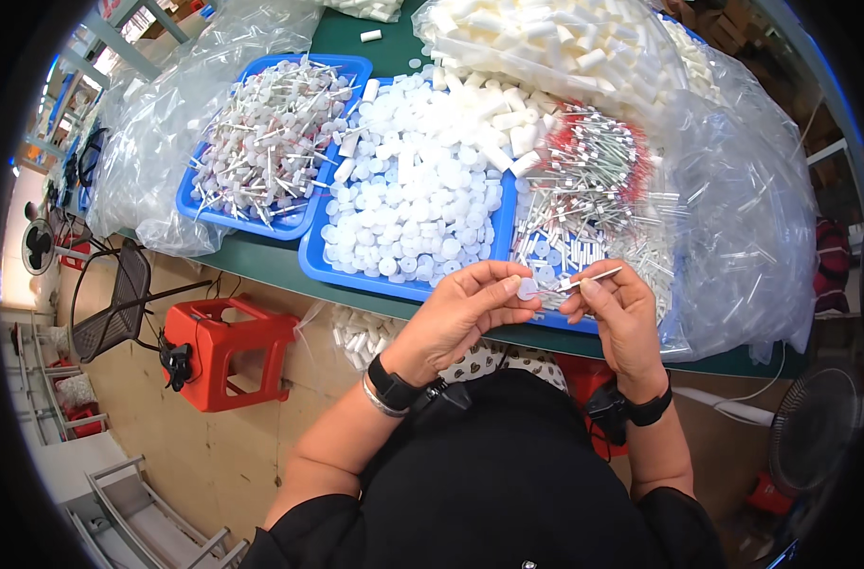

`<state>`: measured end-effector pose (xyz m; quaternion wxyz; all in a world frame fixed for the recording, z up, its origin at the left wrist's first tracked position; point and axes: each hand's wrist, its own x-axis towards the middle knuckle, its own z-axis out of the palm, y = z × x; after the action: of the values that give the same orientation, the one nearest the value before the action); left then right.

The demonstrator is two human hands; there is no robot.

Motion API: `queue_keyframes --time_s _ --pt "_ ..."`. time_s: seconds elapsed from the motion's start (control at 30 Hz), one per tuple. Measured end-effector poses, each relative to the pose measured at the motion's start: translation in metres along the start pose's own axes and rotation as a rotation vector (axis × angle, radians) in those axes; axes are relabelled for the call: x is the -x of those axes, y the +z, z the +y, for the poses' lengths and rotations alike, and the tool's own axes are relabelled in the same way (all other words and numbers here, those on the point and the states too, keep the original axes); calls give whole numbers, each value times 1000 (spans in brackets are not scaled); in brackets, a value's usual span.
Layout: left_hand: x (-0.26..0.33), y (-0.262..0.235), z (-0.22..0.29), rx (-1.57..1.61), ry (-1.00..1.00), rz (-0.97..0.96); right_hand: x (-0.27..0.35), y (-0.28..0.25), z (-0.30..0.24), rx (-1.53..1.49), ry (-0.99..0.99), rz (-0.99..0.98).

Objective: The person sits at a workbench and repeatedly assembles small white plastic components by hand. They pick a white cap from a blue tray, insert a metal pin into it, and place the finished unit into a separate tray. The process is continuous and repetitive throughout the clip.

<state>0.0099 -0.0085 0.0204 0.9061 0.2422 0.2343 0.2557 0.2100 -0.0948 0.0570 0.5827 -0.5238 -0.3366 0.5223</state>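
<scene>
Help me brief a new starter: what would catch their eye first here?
Probably the blue tray heaped with small white caps at the centre of the green table. Just below it, the left hand pinches a white cap while the right hand holds a thin stick to it. A red stool stands lower left.

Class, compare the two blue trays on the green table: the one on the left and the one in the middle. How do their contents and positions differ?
The left tray holds small white discs with thin sticks fitted, lying in a tangle; the middle tray holds plain white round caps, with white tubes heaped at its far end. The left tray sits partly on clear plastic bags; the middle tray lies nearer the left hand and right hand. Both are blue, shallow and full.
</scene>
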Motion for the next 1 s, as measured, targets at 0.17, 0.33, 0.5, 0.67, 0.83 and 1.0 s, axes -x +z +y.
queue_keyframes --time_s 0.17,0.33,0.5,0.67,0.83,1.0 --pt "-1 -3 -9 61 -34 1 -2 -3 2 60 -4 4" --pt "-2 -1 -10 88 -16 16 -2 -3 2 109 -22 39" --pt "-3 1 -12 20 24 71 2 -2 1 222 -64 4" --pt "-3 2 -17 -3 41 120 7 4 -1 358 -175 -91" --pt "-2 -1 -17 42 3 82 5 6 0 351 -150 4" --pt "-3 -4 -22 77 -25 59 8 7 1 269 -42 -8"
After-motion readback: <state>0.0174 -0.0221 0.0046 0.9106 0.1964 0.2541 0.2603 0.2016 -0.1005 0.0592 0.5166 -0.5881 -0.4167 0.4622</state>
